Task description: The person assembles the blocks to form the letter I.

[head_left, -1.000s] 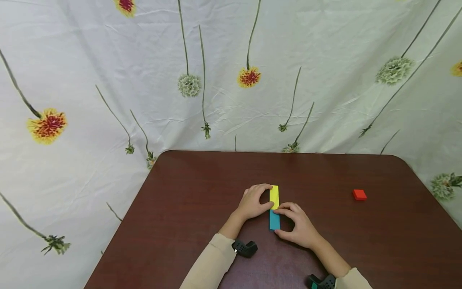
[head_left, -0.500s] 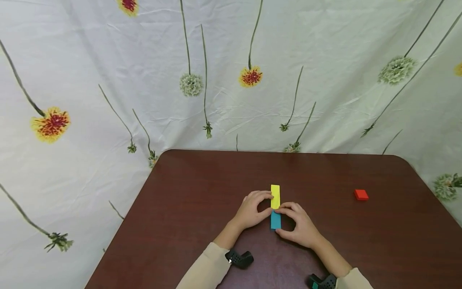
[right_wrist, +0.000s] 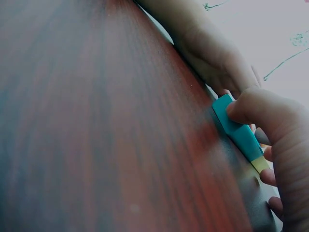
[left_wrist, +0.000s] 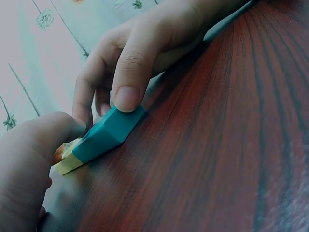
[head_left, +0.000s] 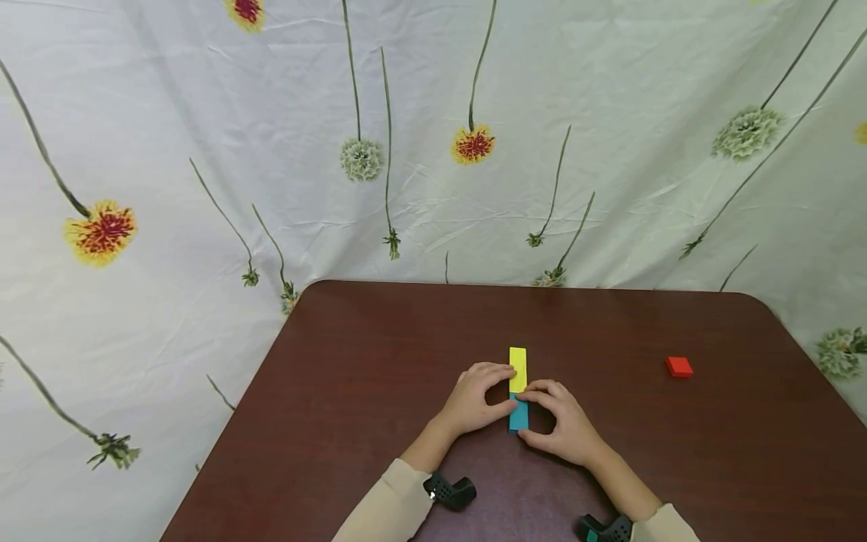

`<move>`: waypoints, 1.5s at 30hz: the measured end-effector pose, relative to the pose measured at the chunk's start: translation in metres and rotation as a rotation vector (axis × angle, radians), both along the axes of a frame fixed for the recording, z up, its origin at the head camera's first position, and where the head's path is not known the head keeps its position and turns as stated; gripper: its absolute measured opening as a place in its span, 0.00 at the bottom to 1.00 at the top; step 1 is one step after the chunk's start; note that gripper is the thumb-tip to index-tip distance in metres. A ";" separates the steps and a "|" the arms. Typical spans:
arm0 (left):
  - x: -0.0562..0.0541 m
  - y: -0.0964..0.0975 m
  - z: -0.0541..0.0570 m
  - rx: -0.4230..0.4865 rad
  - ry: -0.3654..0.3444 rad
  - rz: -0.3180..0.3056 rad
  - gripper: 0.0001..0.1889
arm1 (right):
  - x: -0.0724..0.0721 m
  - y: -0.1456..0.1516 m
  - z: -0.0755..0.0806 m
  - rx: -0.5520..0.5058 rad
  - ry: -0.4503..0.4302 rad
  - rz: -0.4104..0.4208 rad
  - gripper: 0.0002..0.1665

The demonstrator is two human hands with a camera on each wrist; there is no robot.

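Observation:
Two oblong blocks lie end to end on the table in the head view, a yellow block [head_left: 518, 361] at the far end and a blue block [head_left: 519, 418] nearer. My right hand [head_left: 564, 425] pinches the blue block lengthwise, thumb at its near end and fingers by the seam. From the left side, my left hand [head_left: 474, 399] touches the pair, its index finger on the yellow block and its thumb on the blue one. In the left wrist view the right thumb [left_wrist: 128, 98] presses the blue block's end; only a little of the yellow block [left_wrist: 68, 163] shows there.
A small red block [head_left: 679, 367] lies apart on the right side of the brown table [head_left: 379, 339]. Behind the table's far edge hangs a white flower-print cloth [head_left: 284, 90]. Both wrists wear black camera mounts [head_left: 452, 493].
My left hand has slid nearer along the blocks: its fingers left the yellow block's far end, and its thumb came onto the blue block. The right hand keeps its pinch.

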State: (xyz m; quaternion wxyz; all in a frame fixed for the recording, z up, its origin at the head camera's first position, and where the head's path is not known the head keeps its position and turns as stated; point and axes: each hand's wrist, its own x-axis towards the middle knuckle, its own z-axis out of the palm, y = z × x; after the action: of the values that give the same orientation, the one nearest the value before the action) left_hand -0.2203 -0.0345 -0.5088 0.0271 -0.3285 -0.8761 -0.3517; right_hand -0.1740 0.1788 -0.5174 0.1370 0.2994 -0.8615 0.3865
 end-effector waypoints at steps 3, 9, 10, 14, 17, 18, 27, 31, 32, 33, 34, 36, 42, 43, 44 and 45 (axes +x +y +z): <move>0.001 0.000 0.001 -0.024 0.003 -0.002 0.26 | 0.000 0.000 -0.001 0.002 -0.003 -0.005 0.29; 0.002 0.001 0.003 -0.072 0.012 0.005 0.28 | 0.000 0.000 -0.001 0.002 -0.017 -0.006 0.30; 0.002 0.002 0.004 -0.077 0.015 0.006 0.28 | 0.000 0.000 0.000 0.001 -0.016 -0.007 0.30; 0.001 0.003 0.004 -0.097 0.011 0.006 0.28 | 0.000 0.001 -0.001 0.004 -0.011 -0.014 0.30; 0.001 0.003 0.003 -0.099 0.008 0.008 0.28 | 0.000 0.002 -0.001 0.006 -0.009 -0.015 0.30; 0.001 0.003 0.003 -0.099 0.009 0.008 0.28 | 0.000 0.002 -0.002 0.007 -0.007 -0.015 0.30; 0.000 0.003 0.002 -0.101 0.011 0.008 0.28 | 0.000 0.001 -0.001 0.001 -0.006 -0.015 0.30; 0.000 0.003 0.002 -0.104 0.017 0.010 0.28 | 0.000 0.001 -0.001 -0.003 -0.021 -0.015 0.30; 0.000 0.003 0.001 -0.106 0.018 0.012 0.28 | 0.000 0.001 0.000 -0.005 -0.024 -0.013 0.30; 0.000 0.003 0.001 -0.107 0.017 0.013 0.28 | 0.000 0.001 0.000 -0.006 -0.025 -0.011 0.30; 0.000 0.003 0.001 -0.109 0.015 0.014 0.28 | 0.000 0.001 0.000 -0.008 -0.029 -0.010 0.30; -0.001 0.003 0.000 -0.112 0.011 0.017 0.28 | 0.000 0.001 0.001 -0.014 -0.032 -0.008 0.30; -0.001 0.002 0.000 -0.116 0.010 0.021 0.28 | 0.001 -0.001 0.003 -0.023 -0.040 -0.009 0.29; -0.001 0.002 0.000 -0.115 0.010 0.021 0.28 | 0.001 -0.001 0.003 -0.026 -0.043 -0.009 0.28; 0.000 0.002 0.001 -0.114 0.011 0.020 0.28 | 0.001 -0.001 0.004 -0.028 -0.047 -0.009 0.28; 0.000 0.002 0.001 -0.110 0.008 0.019 0.28 | 0.001 -0.001 0.004 -0.032 -0.051 -0.011 0.28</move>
State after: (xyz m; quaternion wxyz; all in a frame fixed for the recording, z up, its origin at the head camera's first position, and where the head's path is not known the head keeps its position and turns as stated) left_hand -0.2202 -0.0326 -0.5079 0.0160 -0.3226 -0.8971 -0.3014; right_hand -0.1727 0.1778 -0.5135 0.1219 0.2828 -0.8600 0.4070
